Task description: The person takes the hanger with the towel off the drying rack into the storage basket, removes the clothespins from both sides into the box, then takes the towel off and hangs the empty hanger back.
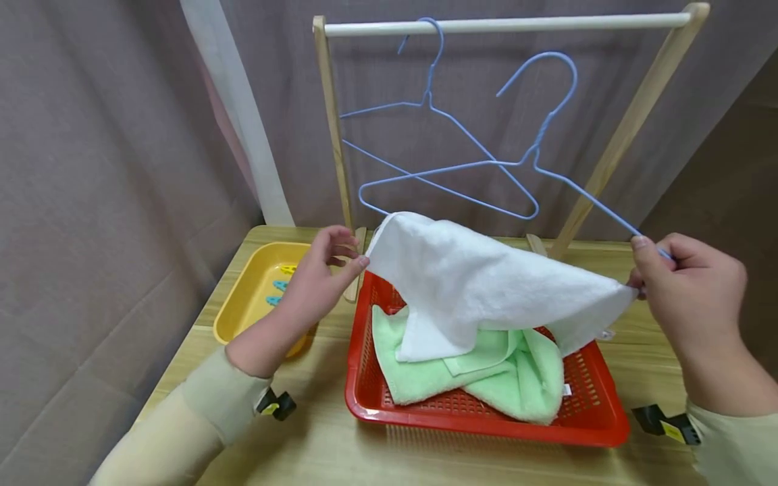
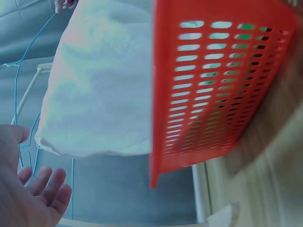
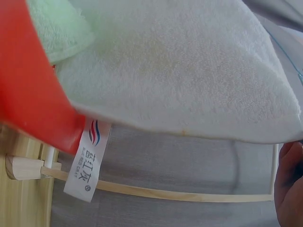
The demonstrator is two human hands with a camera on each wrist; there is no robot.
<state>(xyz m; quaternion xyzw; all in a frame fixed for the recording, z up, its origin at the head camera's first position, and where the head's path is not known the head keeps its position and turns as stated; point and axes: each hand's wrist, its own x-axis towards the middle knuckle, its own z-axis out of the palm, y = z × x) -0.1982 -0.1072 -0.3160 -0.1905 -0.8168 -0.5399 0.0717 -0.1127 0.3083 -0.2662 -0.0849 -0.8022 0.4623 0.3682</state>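
My right hand (image 1: 699, 290) grips the right end of a blue wire clothes hanger (image 1: 539, 131), along with a corner of a white towel (image 1: 480, 277). The towel drapes over the hanger's lower part and hides its bottom bar. Beside the towel's left corner is my left hand (image 1: 313, 283), its fingers loosely bent; in the left wrist view the hand (image 2: 31, 189) appears apart from the cloth. Below lies a crumpled light green towel (image 1: 523, 391) in a red plastic basket (image 1: 474, 420). A printed label (image 3: 87, 158) hangs from the white towel's edge.
Behind the basket stands a wooden rack with a white rod (image 1: 547, 24), where a second blue hanger (image 1: 450, 121) hangs. A yellow tray (image 1: 243, 307) with several clothespins (image 1: 279, 285) sits at the left of the wooden table (image 1: 304, 432). Grey curtain (image 1: 121, 202) surrounds the table.
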